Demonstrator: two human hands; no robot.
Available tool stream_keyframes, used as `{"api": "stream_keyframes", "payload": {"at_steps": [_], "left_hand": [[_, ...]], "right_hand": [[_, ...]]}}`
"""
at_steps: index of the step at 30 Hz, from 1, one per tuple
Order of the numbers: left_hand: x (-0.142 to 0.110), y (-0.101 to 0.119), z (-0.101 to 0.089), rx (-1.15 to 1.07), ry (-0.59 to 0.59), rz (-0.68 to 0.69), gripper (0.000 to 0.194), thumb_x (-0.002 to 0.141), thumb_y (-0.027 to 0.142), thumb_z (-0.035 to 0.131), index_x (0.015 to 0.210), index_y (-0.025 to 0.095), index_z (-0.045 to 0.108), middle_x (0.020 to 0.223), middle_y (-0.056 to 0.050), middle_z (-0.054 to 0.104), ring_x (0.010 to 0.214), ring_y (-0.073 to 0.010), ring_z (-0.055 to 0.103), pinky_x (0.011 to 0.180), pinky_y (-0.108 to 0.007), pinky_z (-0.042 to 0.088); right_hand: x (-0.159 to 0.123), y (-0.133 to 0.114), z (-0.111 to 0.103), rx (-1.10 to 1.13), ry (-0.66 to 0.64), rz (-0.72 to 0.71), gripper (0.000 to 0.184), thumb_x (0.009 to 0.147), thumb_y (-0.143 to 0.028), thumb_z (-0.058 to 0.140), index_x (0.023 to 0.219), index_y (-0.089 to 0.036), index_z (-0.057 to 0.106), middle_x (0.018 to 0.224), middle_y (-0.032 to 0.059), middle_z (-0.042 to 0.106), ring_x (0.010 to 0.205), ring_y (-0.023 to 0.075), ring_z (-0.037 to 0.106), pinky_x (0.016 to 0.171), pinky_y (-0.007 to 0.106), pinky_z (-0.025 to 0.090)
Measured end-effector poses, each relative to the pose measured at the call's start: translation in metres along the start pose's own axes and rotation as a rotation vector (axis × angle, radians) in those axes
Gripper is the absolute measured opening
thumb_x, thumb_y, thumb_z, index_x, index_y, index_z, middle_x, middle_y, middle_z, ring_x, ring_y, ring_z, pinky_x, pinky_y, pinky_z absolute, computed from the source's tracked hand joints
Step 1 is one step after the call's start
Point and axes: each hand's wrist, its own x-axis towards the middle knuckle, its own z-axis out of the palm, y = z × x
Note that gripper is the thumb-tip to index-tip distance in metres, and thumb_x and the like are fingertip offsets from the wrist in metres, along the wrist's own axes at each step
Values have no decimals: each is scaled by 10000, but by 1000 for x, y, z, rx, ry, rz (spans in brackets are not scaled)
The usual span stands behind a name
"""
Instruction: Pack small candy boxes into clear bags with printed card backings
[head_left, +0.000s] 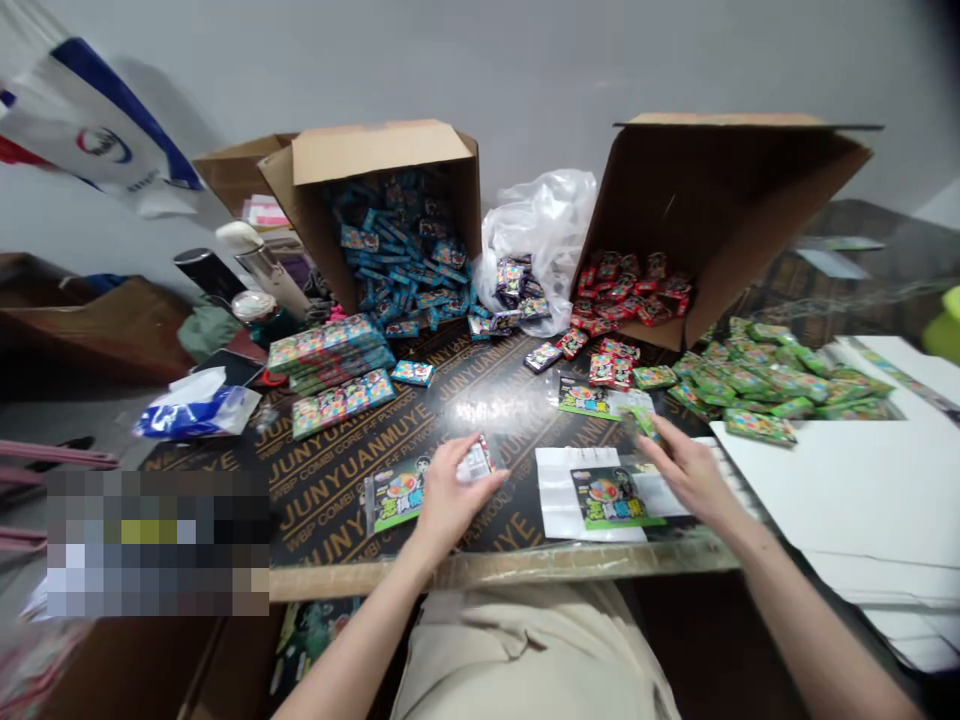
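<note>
The left hand (459, 492) clamps a small red-and-white packet (477, 461) at its fingertips; the right hand (691, 470) pinches a green packet (646, 422). A flat black-and-green plastic pouch (611, 498) lies between.

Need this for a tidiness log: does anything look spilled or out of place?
Blue packets spill from their carton onto the table, and some red packets lie outside theirs. Green packets form a loose heap. They look messy against the layered stack at left.

One head-worn view, forward and down, close above the tabletop (519, 500), with the wall (525, 80) beyond.
</note>
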Motion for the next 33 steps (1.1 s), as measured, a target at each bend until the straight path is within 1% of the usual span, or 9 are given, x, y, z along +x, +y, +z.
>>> {"api": "stream_keyframes", "payload": {"at_steps": [4,7,11,14,16,19,21,27,33], "left_hand": [[-8,27,18,-543,-190,-268,363,739,453,586,867,124,671,729,-37,638,646,-138,542,639,-263,434],[-9,20,11,-718,-138,-376,328,712,429,623,660,106,649,548,8,553,516,-87,463,538,-213,369],[-10,6,-3,-716,-127,-447,320,666,413,673,593,105,623,488,25,500,456,-62,399,483,-197,309],[-8,0,-10,-560,-200,-368,370,709,475,608,654,112,652,530,0,545,509,-101,476,527,-224,362],[-3,-9,-17,-289,-173,-219,417,693,528,595,824,141,677,760,-61,643,735,-188,570,684,-301,427],[3,-36,-31,216,-124,30,798,468,552,739,1158,197,553,1166,-122,548,1108,-313,444,926,-449,336],[5,-55,-38,388,-192,103,958,430,513,770,1272,200,437,1214,-133,496,1143,-324,405,955,-479,304],[0,-76,-44,402,-274,165,967,515,435,751,1350,233,309,1183,-90,490,1116,-291,415,975,-456,296],[1,-72,-45,345,-277,158,925,512,430,755,1323,225,360,1197,-88,478,1123,-277,414,988,-430,300]], "right_hand": [[-9,-94,57,407,-243,-34,298,896,-401,336,1015,-225,545,846,18,635,758,188,598,660,296,481],[-11,-116,76,354,-259,-127,314,856,-434,434,1069,-213,500,896,36,622,807,195,591,743,330,468],[-6,-114,70,261,-254,-450,847,625,-445,697,1327,-208,287,1335,121,377,1230,293,345,999,435,297],[1,-112,68,215,-279,-574,727,630,-339,664,1284,-241,360,1277,97,434,1212,286,362,1006,441,272],[10,-106,72,182,-202,-543,649,630,-280,627,1238,-236,405,1212,91,480,1155,278,417,980,430,296],[25,-90,86,89,-53,-455,612,624,-246,603,1209,-217,427,1198,99,488,1138,294,426,962,449,290],[34,-80,99,77,-65,-425,609,609,-243,609,1193,-208,440,1174,102,511,1120,300,443,954,459,289],[39,-73,126,299,-433,-467,698,553,-251,672,1200,-186,421,1177,85,526,1103,242,482,959,380,325],[39,-78,122,227,-432,-490,734,584,-291,693,1243,-203,382,1210,95,524,1120,257,487,1046,509,90]]}}
